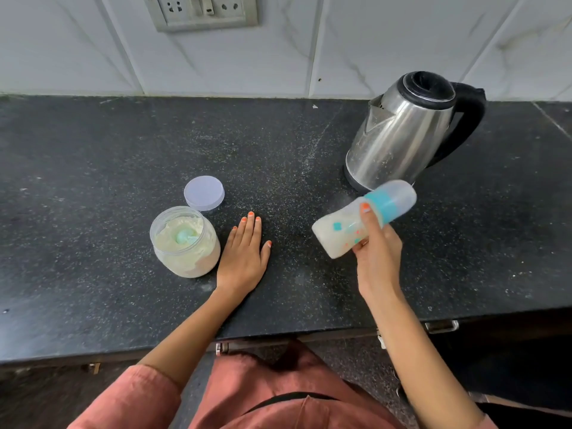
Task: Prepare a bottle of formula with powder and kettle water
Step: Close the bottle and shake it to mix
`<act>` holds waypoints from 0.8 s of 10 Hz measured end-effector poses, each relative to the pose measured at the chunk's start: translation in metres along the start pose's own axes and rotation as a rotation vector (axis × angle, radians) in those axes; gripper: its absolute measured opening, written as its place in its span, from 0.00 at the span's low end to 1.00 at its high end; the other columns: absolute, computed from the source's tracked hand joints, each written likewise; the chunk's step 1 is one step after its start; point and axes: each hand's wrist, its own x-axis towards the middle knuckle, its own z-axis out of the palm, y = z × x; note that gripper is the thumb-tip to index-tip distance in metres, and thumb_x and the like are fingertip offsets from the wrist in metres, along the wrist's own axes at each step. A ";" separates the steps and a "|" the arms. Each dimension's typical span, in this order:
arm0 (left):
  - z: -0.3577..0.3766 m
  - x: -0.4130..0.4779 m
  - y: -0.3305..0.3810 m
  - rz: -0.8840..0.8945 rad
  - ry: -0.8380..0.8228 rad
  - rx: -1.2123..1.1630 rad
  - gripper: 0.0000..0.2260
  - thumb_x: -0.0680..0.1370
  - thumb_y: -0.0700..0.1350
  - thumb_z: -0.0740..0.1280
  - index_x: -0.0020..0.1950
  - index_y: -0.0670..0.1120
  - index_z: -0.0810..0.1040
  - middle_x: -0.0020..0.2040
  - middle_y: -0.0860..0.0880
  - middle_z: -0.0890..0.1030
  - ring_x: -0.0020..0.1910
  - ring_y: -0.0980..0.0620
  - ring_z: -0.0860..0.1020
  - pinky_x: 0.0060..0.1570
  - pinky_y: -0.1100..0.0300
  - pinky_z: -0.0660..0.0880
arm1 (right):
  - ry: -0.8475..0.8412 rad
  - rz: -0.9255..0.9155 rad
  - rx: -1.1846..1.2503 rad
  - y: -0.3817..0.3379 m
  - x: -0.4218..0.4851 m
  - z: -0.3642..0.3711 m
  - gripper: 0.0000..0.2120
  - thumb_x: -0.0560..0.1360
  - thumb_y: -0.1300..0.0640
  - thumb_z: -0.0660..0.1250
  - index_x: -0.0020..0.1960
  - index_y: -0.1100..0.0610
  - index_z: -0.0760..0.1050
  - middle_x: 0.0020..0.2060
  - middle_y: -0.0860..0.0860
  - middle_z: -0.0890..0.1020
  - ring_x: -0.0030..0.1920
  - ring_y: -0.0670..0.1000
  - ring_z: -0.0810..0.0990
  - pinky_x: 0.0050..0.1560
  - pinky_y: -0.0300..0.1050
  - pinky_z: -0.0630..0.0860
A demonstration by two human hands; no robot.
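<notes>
Open powder jar [185, 243] sits left on the dark counter [93, 181], a teal scoop [185, 236] sunk in the powder. Its clear lid [204, 192] lies flat just behind, touching or nearly so. Left hand [244, 255] rests palm-down just beside the jar, fingers straight and together. Right hand [376, 258] holds the bottle [337, 233] above the counter, fingers curled round its middle. The bottle is tilted, milky inside, capped end toward the steel kettle [402, 131], which stands upright at right rear.

left hand [244, 258] lies flat, fingers [251, 230] straight; right hand [376, 258] raised, fingers curled round the bottle [337, 235].
</notes>
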 end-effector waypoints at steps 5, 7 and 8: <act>0.003 0.001 -0.001 -0.006 -0.001 0.013 0.25 0.82 0.52 0.47 0.77 0.44 0.47 0.78 0.47 0.47 0.76 0.52 0.44 0.72 0.59 0.38 | -0.096 0.046 -0.116 0.011 -0.013 0.005 0.14 0.65 0.54 0.72 0.50 0.56 0.78 0.37 0.44 0.85 0.41 0.43 0.82 0.43 0.40 0.80; 0.003 0.001 -0.001 -0.005 0.003 0.004 0.25 0.82 0.52 0.48 0.77 0.43 0.48 0.78 0.47 0.47 0.76 0.51 0.45 0.72 0.59 0.39 | -0.071 0.020 -0.059 0.000 -0.005 -0.001 0.12 0.65 0.52 0.72 0.47 0.54 0.79 0.39 0.45 0.85 0.44 0.44 0.82 0.42 0.40 0.79; 0.003 0.001 -0.001 -0.004 0.002 0.009 0.25 0.82 0.52 0.47 0.77 0.43 0.47 0.78 0.47 0.47 0.76 0.52 0.45 0.72 0.59 0.38 | 0.023 0.003 0.069 0.001 0.001 0.001 0.09 0.71 0.55 0.69 0.51 0.53 0.77 0.42 0.44 0.85 0.45 0.43 0.83 0.44 0.41 0.80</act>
